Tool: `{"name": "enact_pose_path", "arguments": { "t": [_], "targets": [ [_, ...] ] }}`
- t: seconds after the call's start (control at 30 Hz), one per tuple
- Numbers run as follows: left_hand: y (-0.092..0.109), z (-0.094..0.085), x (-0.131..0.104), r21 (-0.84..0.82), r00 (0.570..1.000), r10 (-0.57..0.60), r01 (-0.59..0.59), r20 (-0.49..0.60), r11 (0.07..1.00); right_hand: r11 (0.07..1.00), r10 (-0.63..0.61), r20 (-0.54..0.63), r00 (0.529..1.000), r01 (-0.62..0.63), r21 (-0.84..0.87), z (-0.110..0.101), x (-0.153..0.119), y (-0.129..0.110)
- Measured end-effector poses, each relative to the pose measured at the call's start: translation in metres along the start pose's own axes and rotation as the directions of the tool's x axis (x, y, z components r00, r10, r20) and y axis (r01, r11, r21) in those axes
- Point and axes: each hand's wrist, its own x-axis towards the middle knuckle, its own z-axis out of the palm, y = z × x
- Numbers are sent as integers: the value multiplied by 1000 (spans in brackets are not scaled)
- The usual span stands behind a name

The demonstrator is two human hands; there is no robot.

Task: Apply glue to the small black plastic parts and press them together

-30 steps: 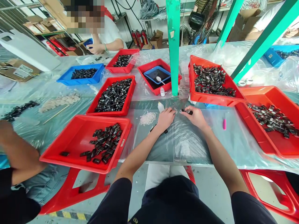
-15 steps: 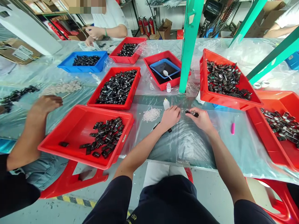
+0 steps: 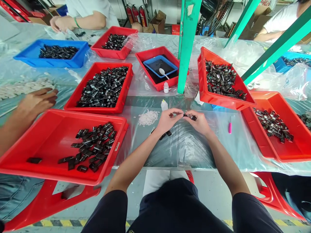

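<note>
Over the middle of the film-covered table, my right hand pinches a small black part. My left hand meets it from the left, thumb and fingertips pressed together at the part's end; anything tiny between them is too small to make out. Just left of my left hand lies a pile of small white pieces. A white squeeze bottle stands right behind that hand. Several black parts lie on the table below my left wrist, partly covered by it.
Red trays of black parts stand at left, back left, and right. A green post rises behind my hands. A pink-handled tool lies to the right. A co-worker's hand is at far left.
My left hand has come together with my right hand at the black part; before, they were apart. The camera view has shifted, and the co-worker's hand at left appears closer to the left edge.
</note>
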Motion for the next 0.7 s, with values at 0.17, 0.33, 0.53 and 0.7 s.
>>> {"name": "enact_pose_path", "arguments": {
  "t": [0.17, 0.33, 0.53, 0.7],
  "targets": [
    [0, 0, 0, -19, 999, -36, 36, -3, 999, 1000, 4, 9, 1000, -4, 12, 1, 0, -3],
    [-3, 2, 1, -71, 996, -88, 87, -9, 994, 999, 14, 19, 1000, -14, 40, 3, -1, -9],
    [-7, 2, 2, -80, 992, -120, 117, -30, 990, 999, 1, 14, 1000, -2, 49, 5, -2, -10],
    [-7, -1, 1, -10, 995, -85, 85, -42, 996, 999, -9, -10, 1000, 10, 49, 3, -2, -12]
  ]
}}
